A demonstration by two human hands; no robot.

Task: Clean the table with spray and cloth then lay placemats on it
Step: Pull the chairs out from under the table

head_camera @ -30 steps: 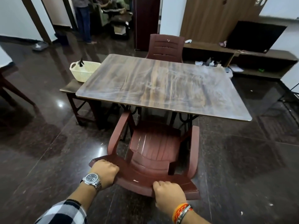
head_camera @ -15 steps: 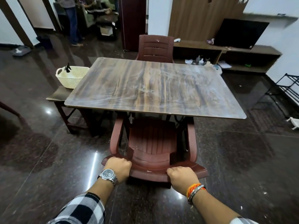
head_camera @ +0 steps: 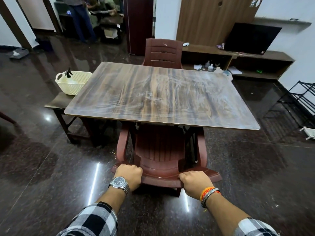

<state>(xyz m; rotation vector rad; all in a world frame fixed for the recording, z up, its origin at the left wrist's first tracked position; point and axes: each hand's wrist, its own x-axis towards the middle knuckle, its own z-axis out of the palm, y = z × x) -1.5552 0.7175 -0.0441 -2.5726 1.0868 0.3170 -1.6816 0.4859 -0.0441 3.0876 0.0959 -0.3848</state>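
Both hands grip the top edge of a brown plastic chair (head_camera: 160,150) whose seat is tucked partly under the near edge of the counter (head_camera: 119,92). The left hand (head_camera: 129,176), with a metal watch on its wrist, is curled into a fist around the left end of the chair's backrest. The right hand (head_camera: 196,182), with orange thread and a bangle at the wrist, is closed around the right end of the same backrest. The sleeves are black-and-white check.

The counter has a streaky wood-grain top with pale smears across its middle and right part; nothing lies on it. A second brown chair (head_camera: 162,52) stands at the far side, facing in. To the left, a low stool (head_camera: 58,102) sits just beside the counter and carries a cream basket (head_camera: 75,86). The dark nozzle of a spray bottle (head_camera: 68,73) sticks up inside the basket. No cloth or placemats can be made out. The floor (head_camera: 42,176) is dark, polished stone.
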